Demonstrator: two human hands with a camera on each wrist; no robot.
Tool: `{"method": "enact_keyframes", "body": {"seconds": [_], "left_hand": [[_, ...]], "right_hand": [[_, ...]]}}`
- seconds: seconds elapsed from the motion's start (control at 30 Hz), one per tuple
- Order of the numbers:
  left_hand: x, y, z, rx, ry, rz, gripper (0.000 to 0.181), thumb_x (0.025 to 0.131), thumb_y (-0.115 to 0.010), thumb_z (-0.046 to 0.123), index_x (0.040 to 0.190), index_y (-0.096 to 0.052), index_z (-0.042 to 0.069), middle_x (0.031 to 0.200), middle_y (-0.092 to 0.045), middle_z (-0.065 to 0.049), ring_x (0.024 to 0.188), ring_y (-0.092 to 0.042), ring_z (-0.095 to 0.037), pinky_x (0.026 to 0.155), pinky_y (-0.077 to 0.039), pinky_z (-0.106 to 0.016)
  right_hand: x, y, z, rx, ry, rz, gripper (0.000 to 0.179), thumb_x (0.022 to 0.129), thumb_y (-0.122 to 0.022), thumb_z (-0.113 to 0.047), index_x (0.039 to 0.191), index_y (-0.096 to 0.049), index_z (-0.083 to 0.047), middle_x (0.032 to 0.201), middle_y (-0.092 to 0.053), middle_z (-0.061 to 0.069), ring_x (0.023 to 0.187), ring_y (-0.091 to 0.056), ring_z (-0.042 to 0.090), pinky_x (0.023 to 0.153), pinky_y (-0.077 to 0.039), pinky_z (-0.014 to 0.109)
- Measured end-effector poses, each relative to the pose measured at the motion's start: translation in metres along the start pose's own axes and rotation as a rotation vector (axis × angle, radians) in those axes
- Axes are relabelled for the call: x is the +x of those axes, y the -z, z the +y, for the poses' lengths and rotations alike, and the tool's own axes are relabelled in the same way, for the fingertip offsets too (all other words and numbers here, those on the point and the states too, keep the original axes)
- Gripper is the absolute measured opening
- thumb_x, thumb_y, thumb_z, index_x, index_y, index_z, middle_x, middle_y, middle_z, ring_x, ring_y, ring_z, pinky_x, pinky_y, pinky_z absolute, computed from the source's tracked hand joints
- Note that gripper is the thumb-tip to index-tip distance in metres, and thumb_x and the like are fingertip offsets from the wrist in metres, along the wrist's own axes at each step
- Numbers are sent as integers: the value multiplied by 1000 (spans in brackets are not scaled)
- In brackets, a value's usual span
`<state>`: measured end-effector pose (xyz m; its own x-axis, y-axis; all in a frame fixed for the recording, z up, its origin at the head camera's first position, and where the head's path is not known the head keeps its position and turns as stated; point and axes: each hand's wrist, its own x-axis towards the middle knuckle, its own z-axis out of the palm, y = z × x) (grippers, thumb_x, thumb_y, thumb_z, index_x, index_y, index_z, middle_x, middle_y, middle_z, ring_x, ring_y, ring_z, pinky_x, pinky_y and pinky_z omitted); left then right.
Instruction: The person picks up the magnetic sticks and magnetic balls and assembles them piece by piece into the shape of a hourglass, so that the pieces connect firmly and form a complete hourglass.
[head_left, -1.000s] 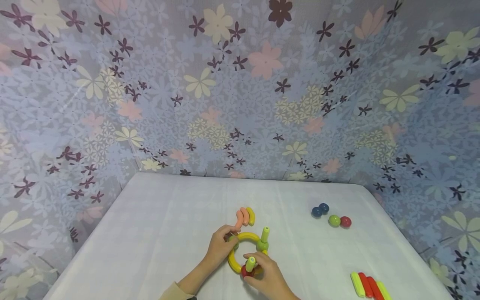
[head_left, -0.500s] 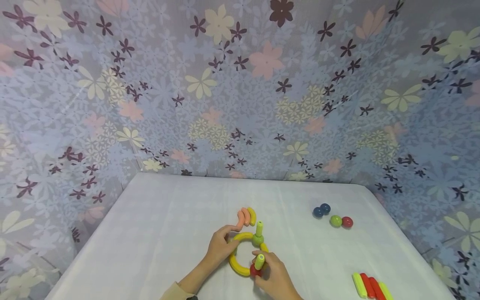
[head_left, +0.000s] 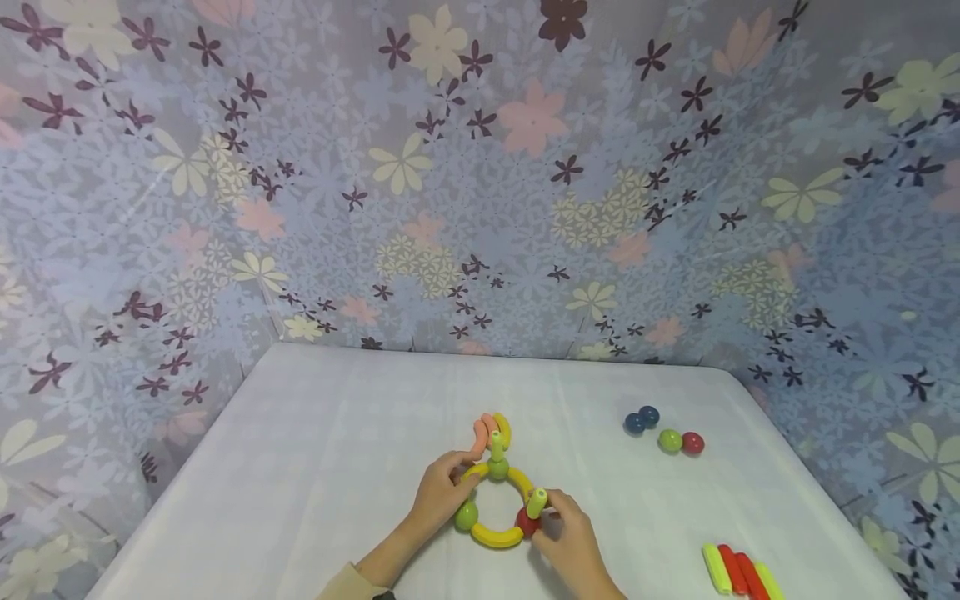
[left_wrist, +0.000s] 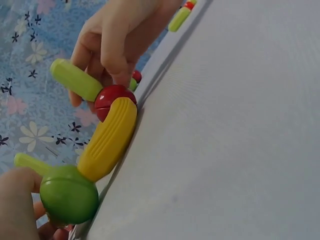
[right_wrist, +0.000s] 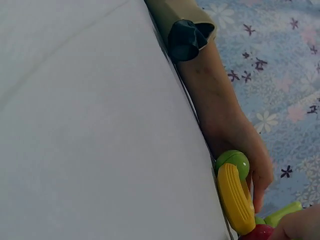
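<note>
A ring of yellow curved pieces (head_left: 497, 537) joined by balls lies on the white-covered table. A green ball (head_left: 467, 515) sits at its left and another green ball (head_left: 498, 468) at its far side, with a light green stick (head_left: 497, 443) standing up from it. The right-hand joint is a red ball (head_left: 527, 522) with a second upright light green stick (head_left: 537, 502); my right hand (head_left: 572, 537) grips this ball from the right. My left hand (head_left: 442, 487) holds the ring at its upper left, thumb over the yellow piece, its other fingers partly hidden.
Just beyond the ring lie two salmon curved pieces (head_left: 480, 436) and a loose yellow one (head_left: 502, 431). Two dark blue balls (head_left: 642, 419), a green ball (head_left: 670, 441) and a red ball (head_left: 692, 443) are farther right. Light green and red sticks (head_left: 738, 572) lie side by side near the front right.
The ring has turned counterclockwise: the red ball moved from the front to the right with my right hand, the green ball with the stick to the far side. My left hand stays put.
</note>
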<state>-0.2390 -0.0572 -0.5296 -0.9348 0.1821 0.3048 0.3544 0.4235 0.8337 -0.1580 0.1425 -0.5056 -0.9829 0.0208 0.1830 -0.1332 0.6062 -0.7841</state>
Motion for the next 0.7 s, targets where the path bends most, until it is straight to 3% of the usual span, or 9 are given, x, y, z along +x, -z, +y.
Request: {"method": "enact_keyframes", "body": {"seconds": [0.2,0.37,0.57,0.7], "left_hand": [[0,-1,0,49,-14,29,21,80,-70,17,99,-71,9,81,-61,0,61,-41,0,57,-36,-16],[0,0,0,44,-18,34,13,75,-66,11,88,-68,11,76,-58,1,64,-45,-3,59,-38,-16],[0,0,1,33,-25,-3,27,77,-63,9,103,-67,11,96,-67,-2,84,-59,-12,69,-44,-19],[0,0,1,-23,-10,-41,31,83,-62,10,113,-66,10,109,-68,-4,98,-64,-21,74,-47,-20]], "right_hand": [[4,0,-2,72,-54,0,30,76,-71,0,104,-64,-9,102,-63,0,91,-58,10,78,-50,21],[9,0,0,67,-27,-2,31,77,-72,-1,105,-63,-8,104,-65,2,90,-58,11,77,-50,20],[18,2,8,49,35,34,33,77,-71,3,108,-64,-6,102,-67,3,93,-60,13,77,-52,21],[25,3,14,77,93,64,32,76,-70,6,106,-65,-3,99,-69,6,92,-62,15,76,-53,23]]}}
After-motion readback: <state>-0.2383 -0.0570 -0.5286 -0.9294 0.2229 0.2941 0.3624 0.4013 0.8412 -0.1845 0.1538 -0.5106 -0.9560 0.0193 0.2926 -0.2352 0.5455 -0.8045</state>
